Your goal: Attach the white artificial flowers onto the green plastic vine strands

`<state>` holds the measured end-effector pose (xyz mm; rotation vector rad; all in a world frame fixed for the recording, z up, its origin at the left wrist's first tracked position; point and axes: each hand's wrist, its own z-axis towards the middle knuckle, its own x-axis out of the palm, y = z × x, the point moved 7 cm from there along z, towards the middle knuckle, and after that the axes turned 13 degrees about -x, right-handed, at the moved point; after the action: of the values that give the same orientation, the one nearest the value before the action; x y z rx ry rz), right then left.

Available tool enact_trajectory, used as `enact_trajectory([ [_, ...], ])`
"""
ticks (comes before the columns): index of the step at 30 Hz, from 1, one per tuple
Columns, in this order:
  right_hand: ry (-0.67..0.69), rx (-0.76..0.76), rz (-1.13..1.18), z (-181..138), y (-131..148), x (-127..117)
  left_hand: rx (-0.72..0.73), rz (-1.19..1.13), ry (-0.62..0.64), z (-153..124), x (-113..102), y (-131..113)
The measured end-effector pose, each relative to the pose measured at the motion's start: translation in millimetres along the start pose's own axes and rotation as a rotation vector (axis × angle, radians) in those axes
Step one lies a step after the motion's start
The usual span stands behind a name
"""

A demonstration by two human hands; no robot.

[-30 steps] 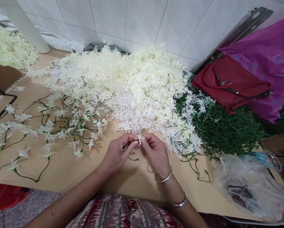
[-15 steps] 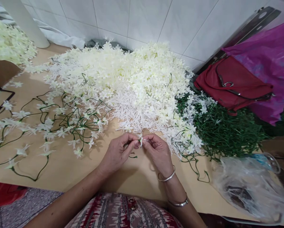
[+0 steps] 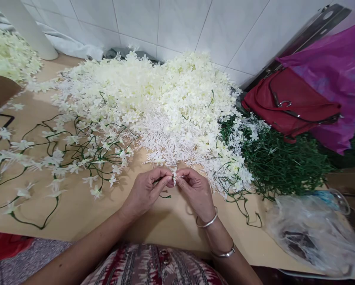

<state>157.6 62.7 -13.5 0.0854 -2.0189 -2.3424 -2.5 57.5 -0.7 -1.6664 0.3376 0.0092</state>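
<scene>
Low over the tan table (image 3: 76, 209), my left hand (image 3: 146, 190) and my right hand (image 3: 195, 190) meet fingertip to fingertip. Between them sits a small white artificial flower (image 3: 174, 177). The left hand pinches a thin green stem (image 3: 164, 194) whose end curls out below the fingers; the right hand pinches the flower's white part. Just beyond the hands lies a big heap of white artificial flowers (image 3: 153, 99). Two silver bangles ring my right wrist.
Finished green vines with white flowers (image 3: 55, 158) sprawl at the left. A pile of bare green stems (image 3: 278, 162) lies right, a red handbag (image 3: 287, 103) and purple plastic (image 3: 337, 71) behind it. A clear plastic bag (image 3: 310, 233) sits at the front right edge.
Both hands stay joined at the flower with only small finger movements. The view has shifted slightly.
</scene>
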Motion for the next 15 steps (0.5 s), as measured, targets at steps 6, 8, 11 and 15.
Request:
enact_trajectory([
  [6, -0.008, 0.016, -0.029, 1, 2, 2, -0.010, 0.054, 0.007, 1, 0, 6],
  [8, -0.015, 0.006, -0.010, 1, 3, 4, -0.009, 0.071, 0.008, 1, 1, 6],
  [11, -0.021, -0.018, 0.044, 2, 4, 6, 0.005, 0.077, 0.000, 1, 1, 1],
  [15, -0.084, -0.072, -0.004, 1, 14, -3, 0.011, 0.092, -0.037, -7, -3, -3],
])
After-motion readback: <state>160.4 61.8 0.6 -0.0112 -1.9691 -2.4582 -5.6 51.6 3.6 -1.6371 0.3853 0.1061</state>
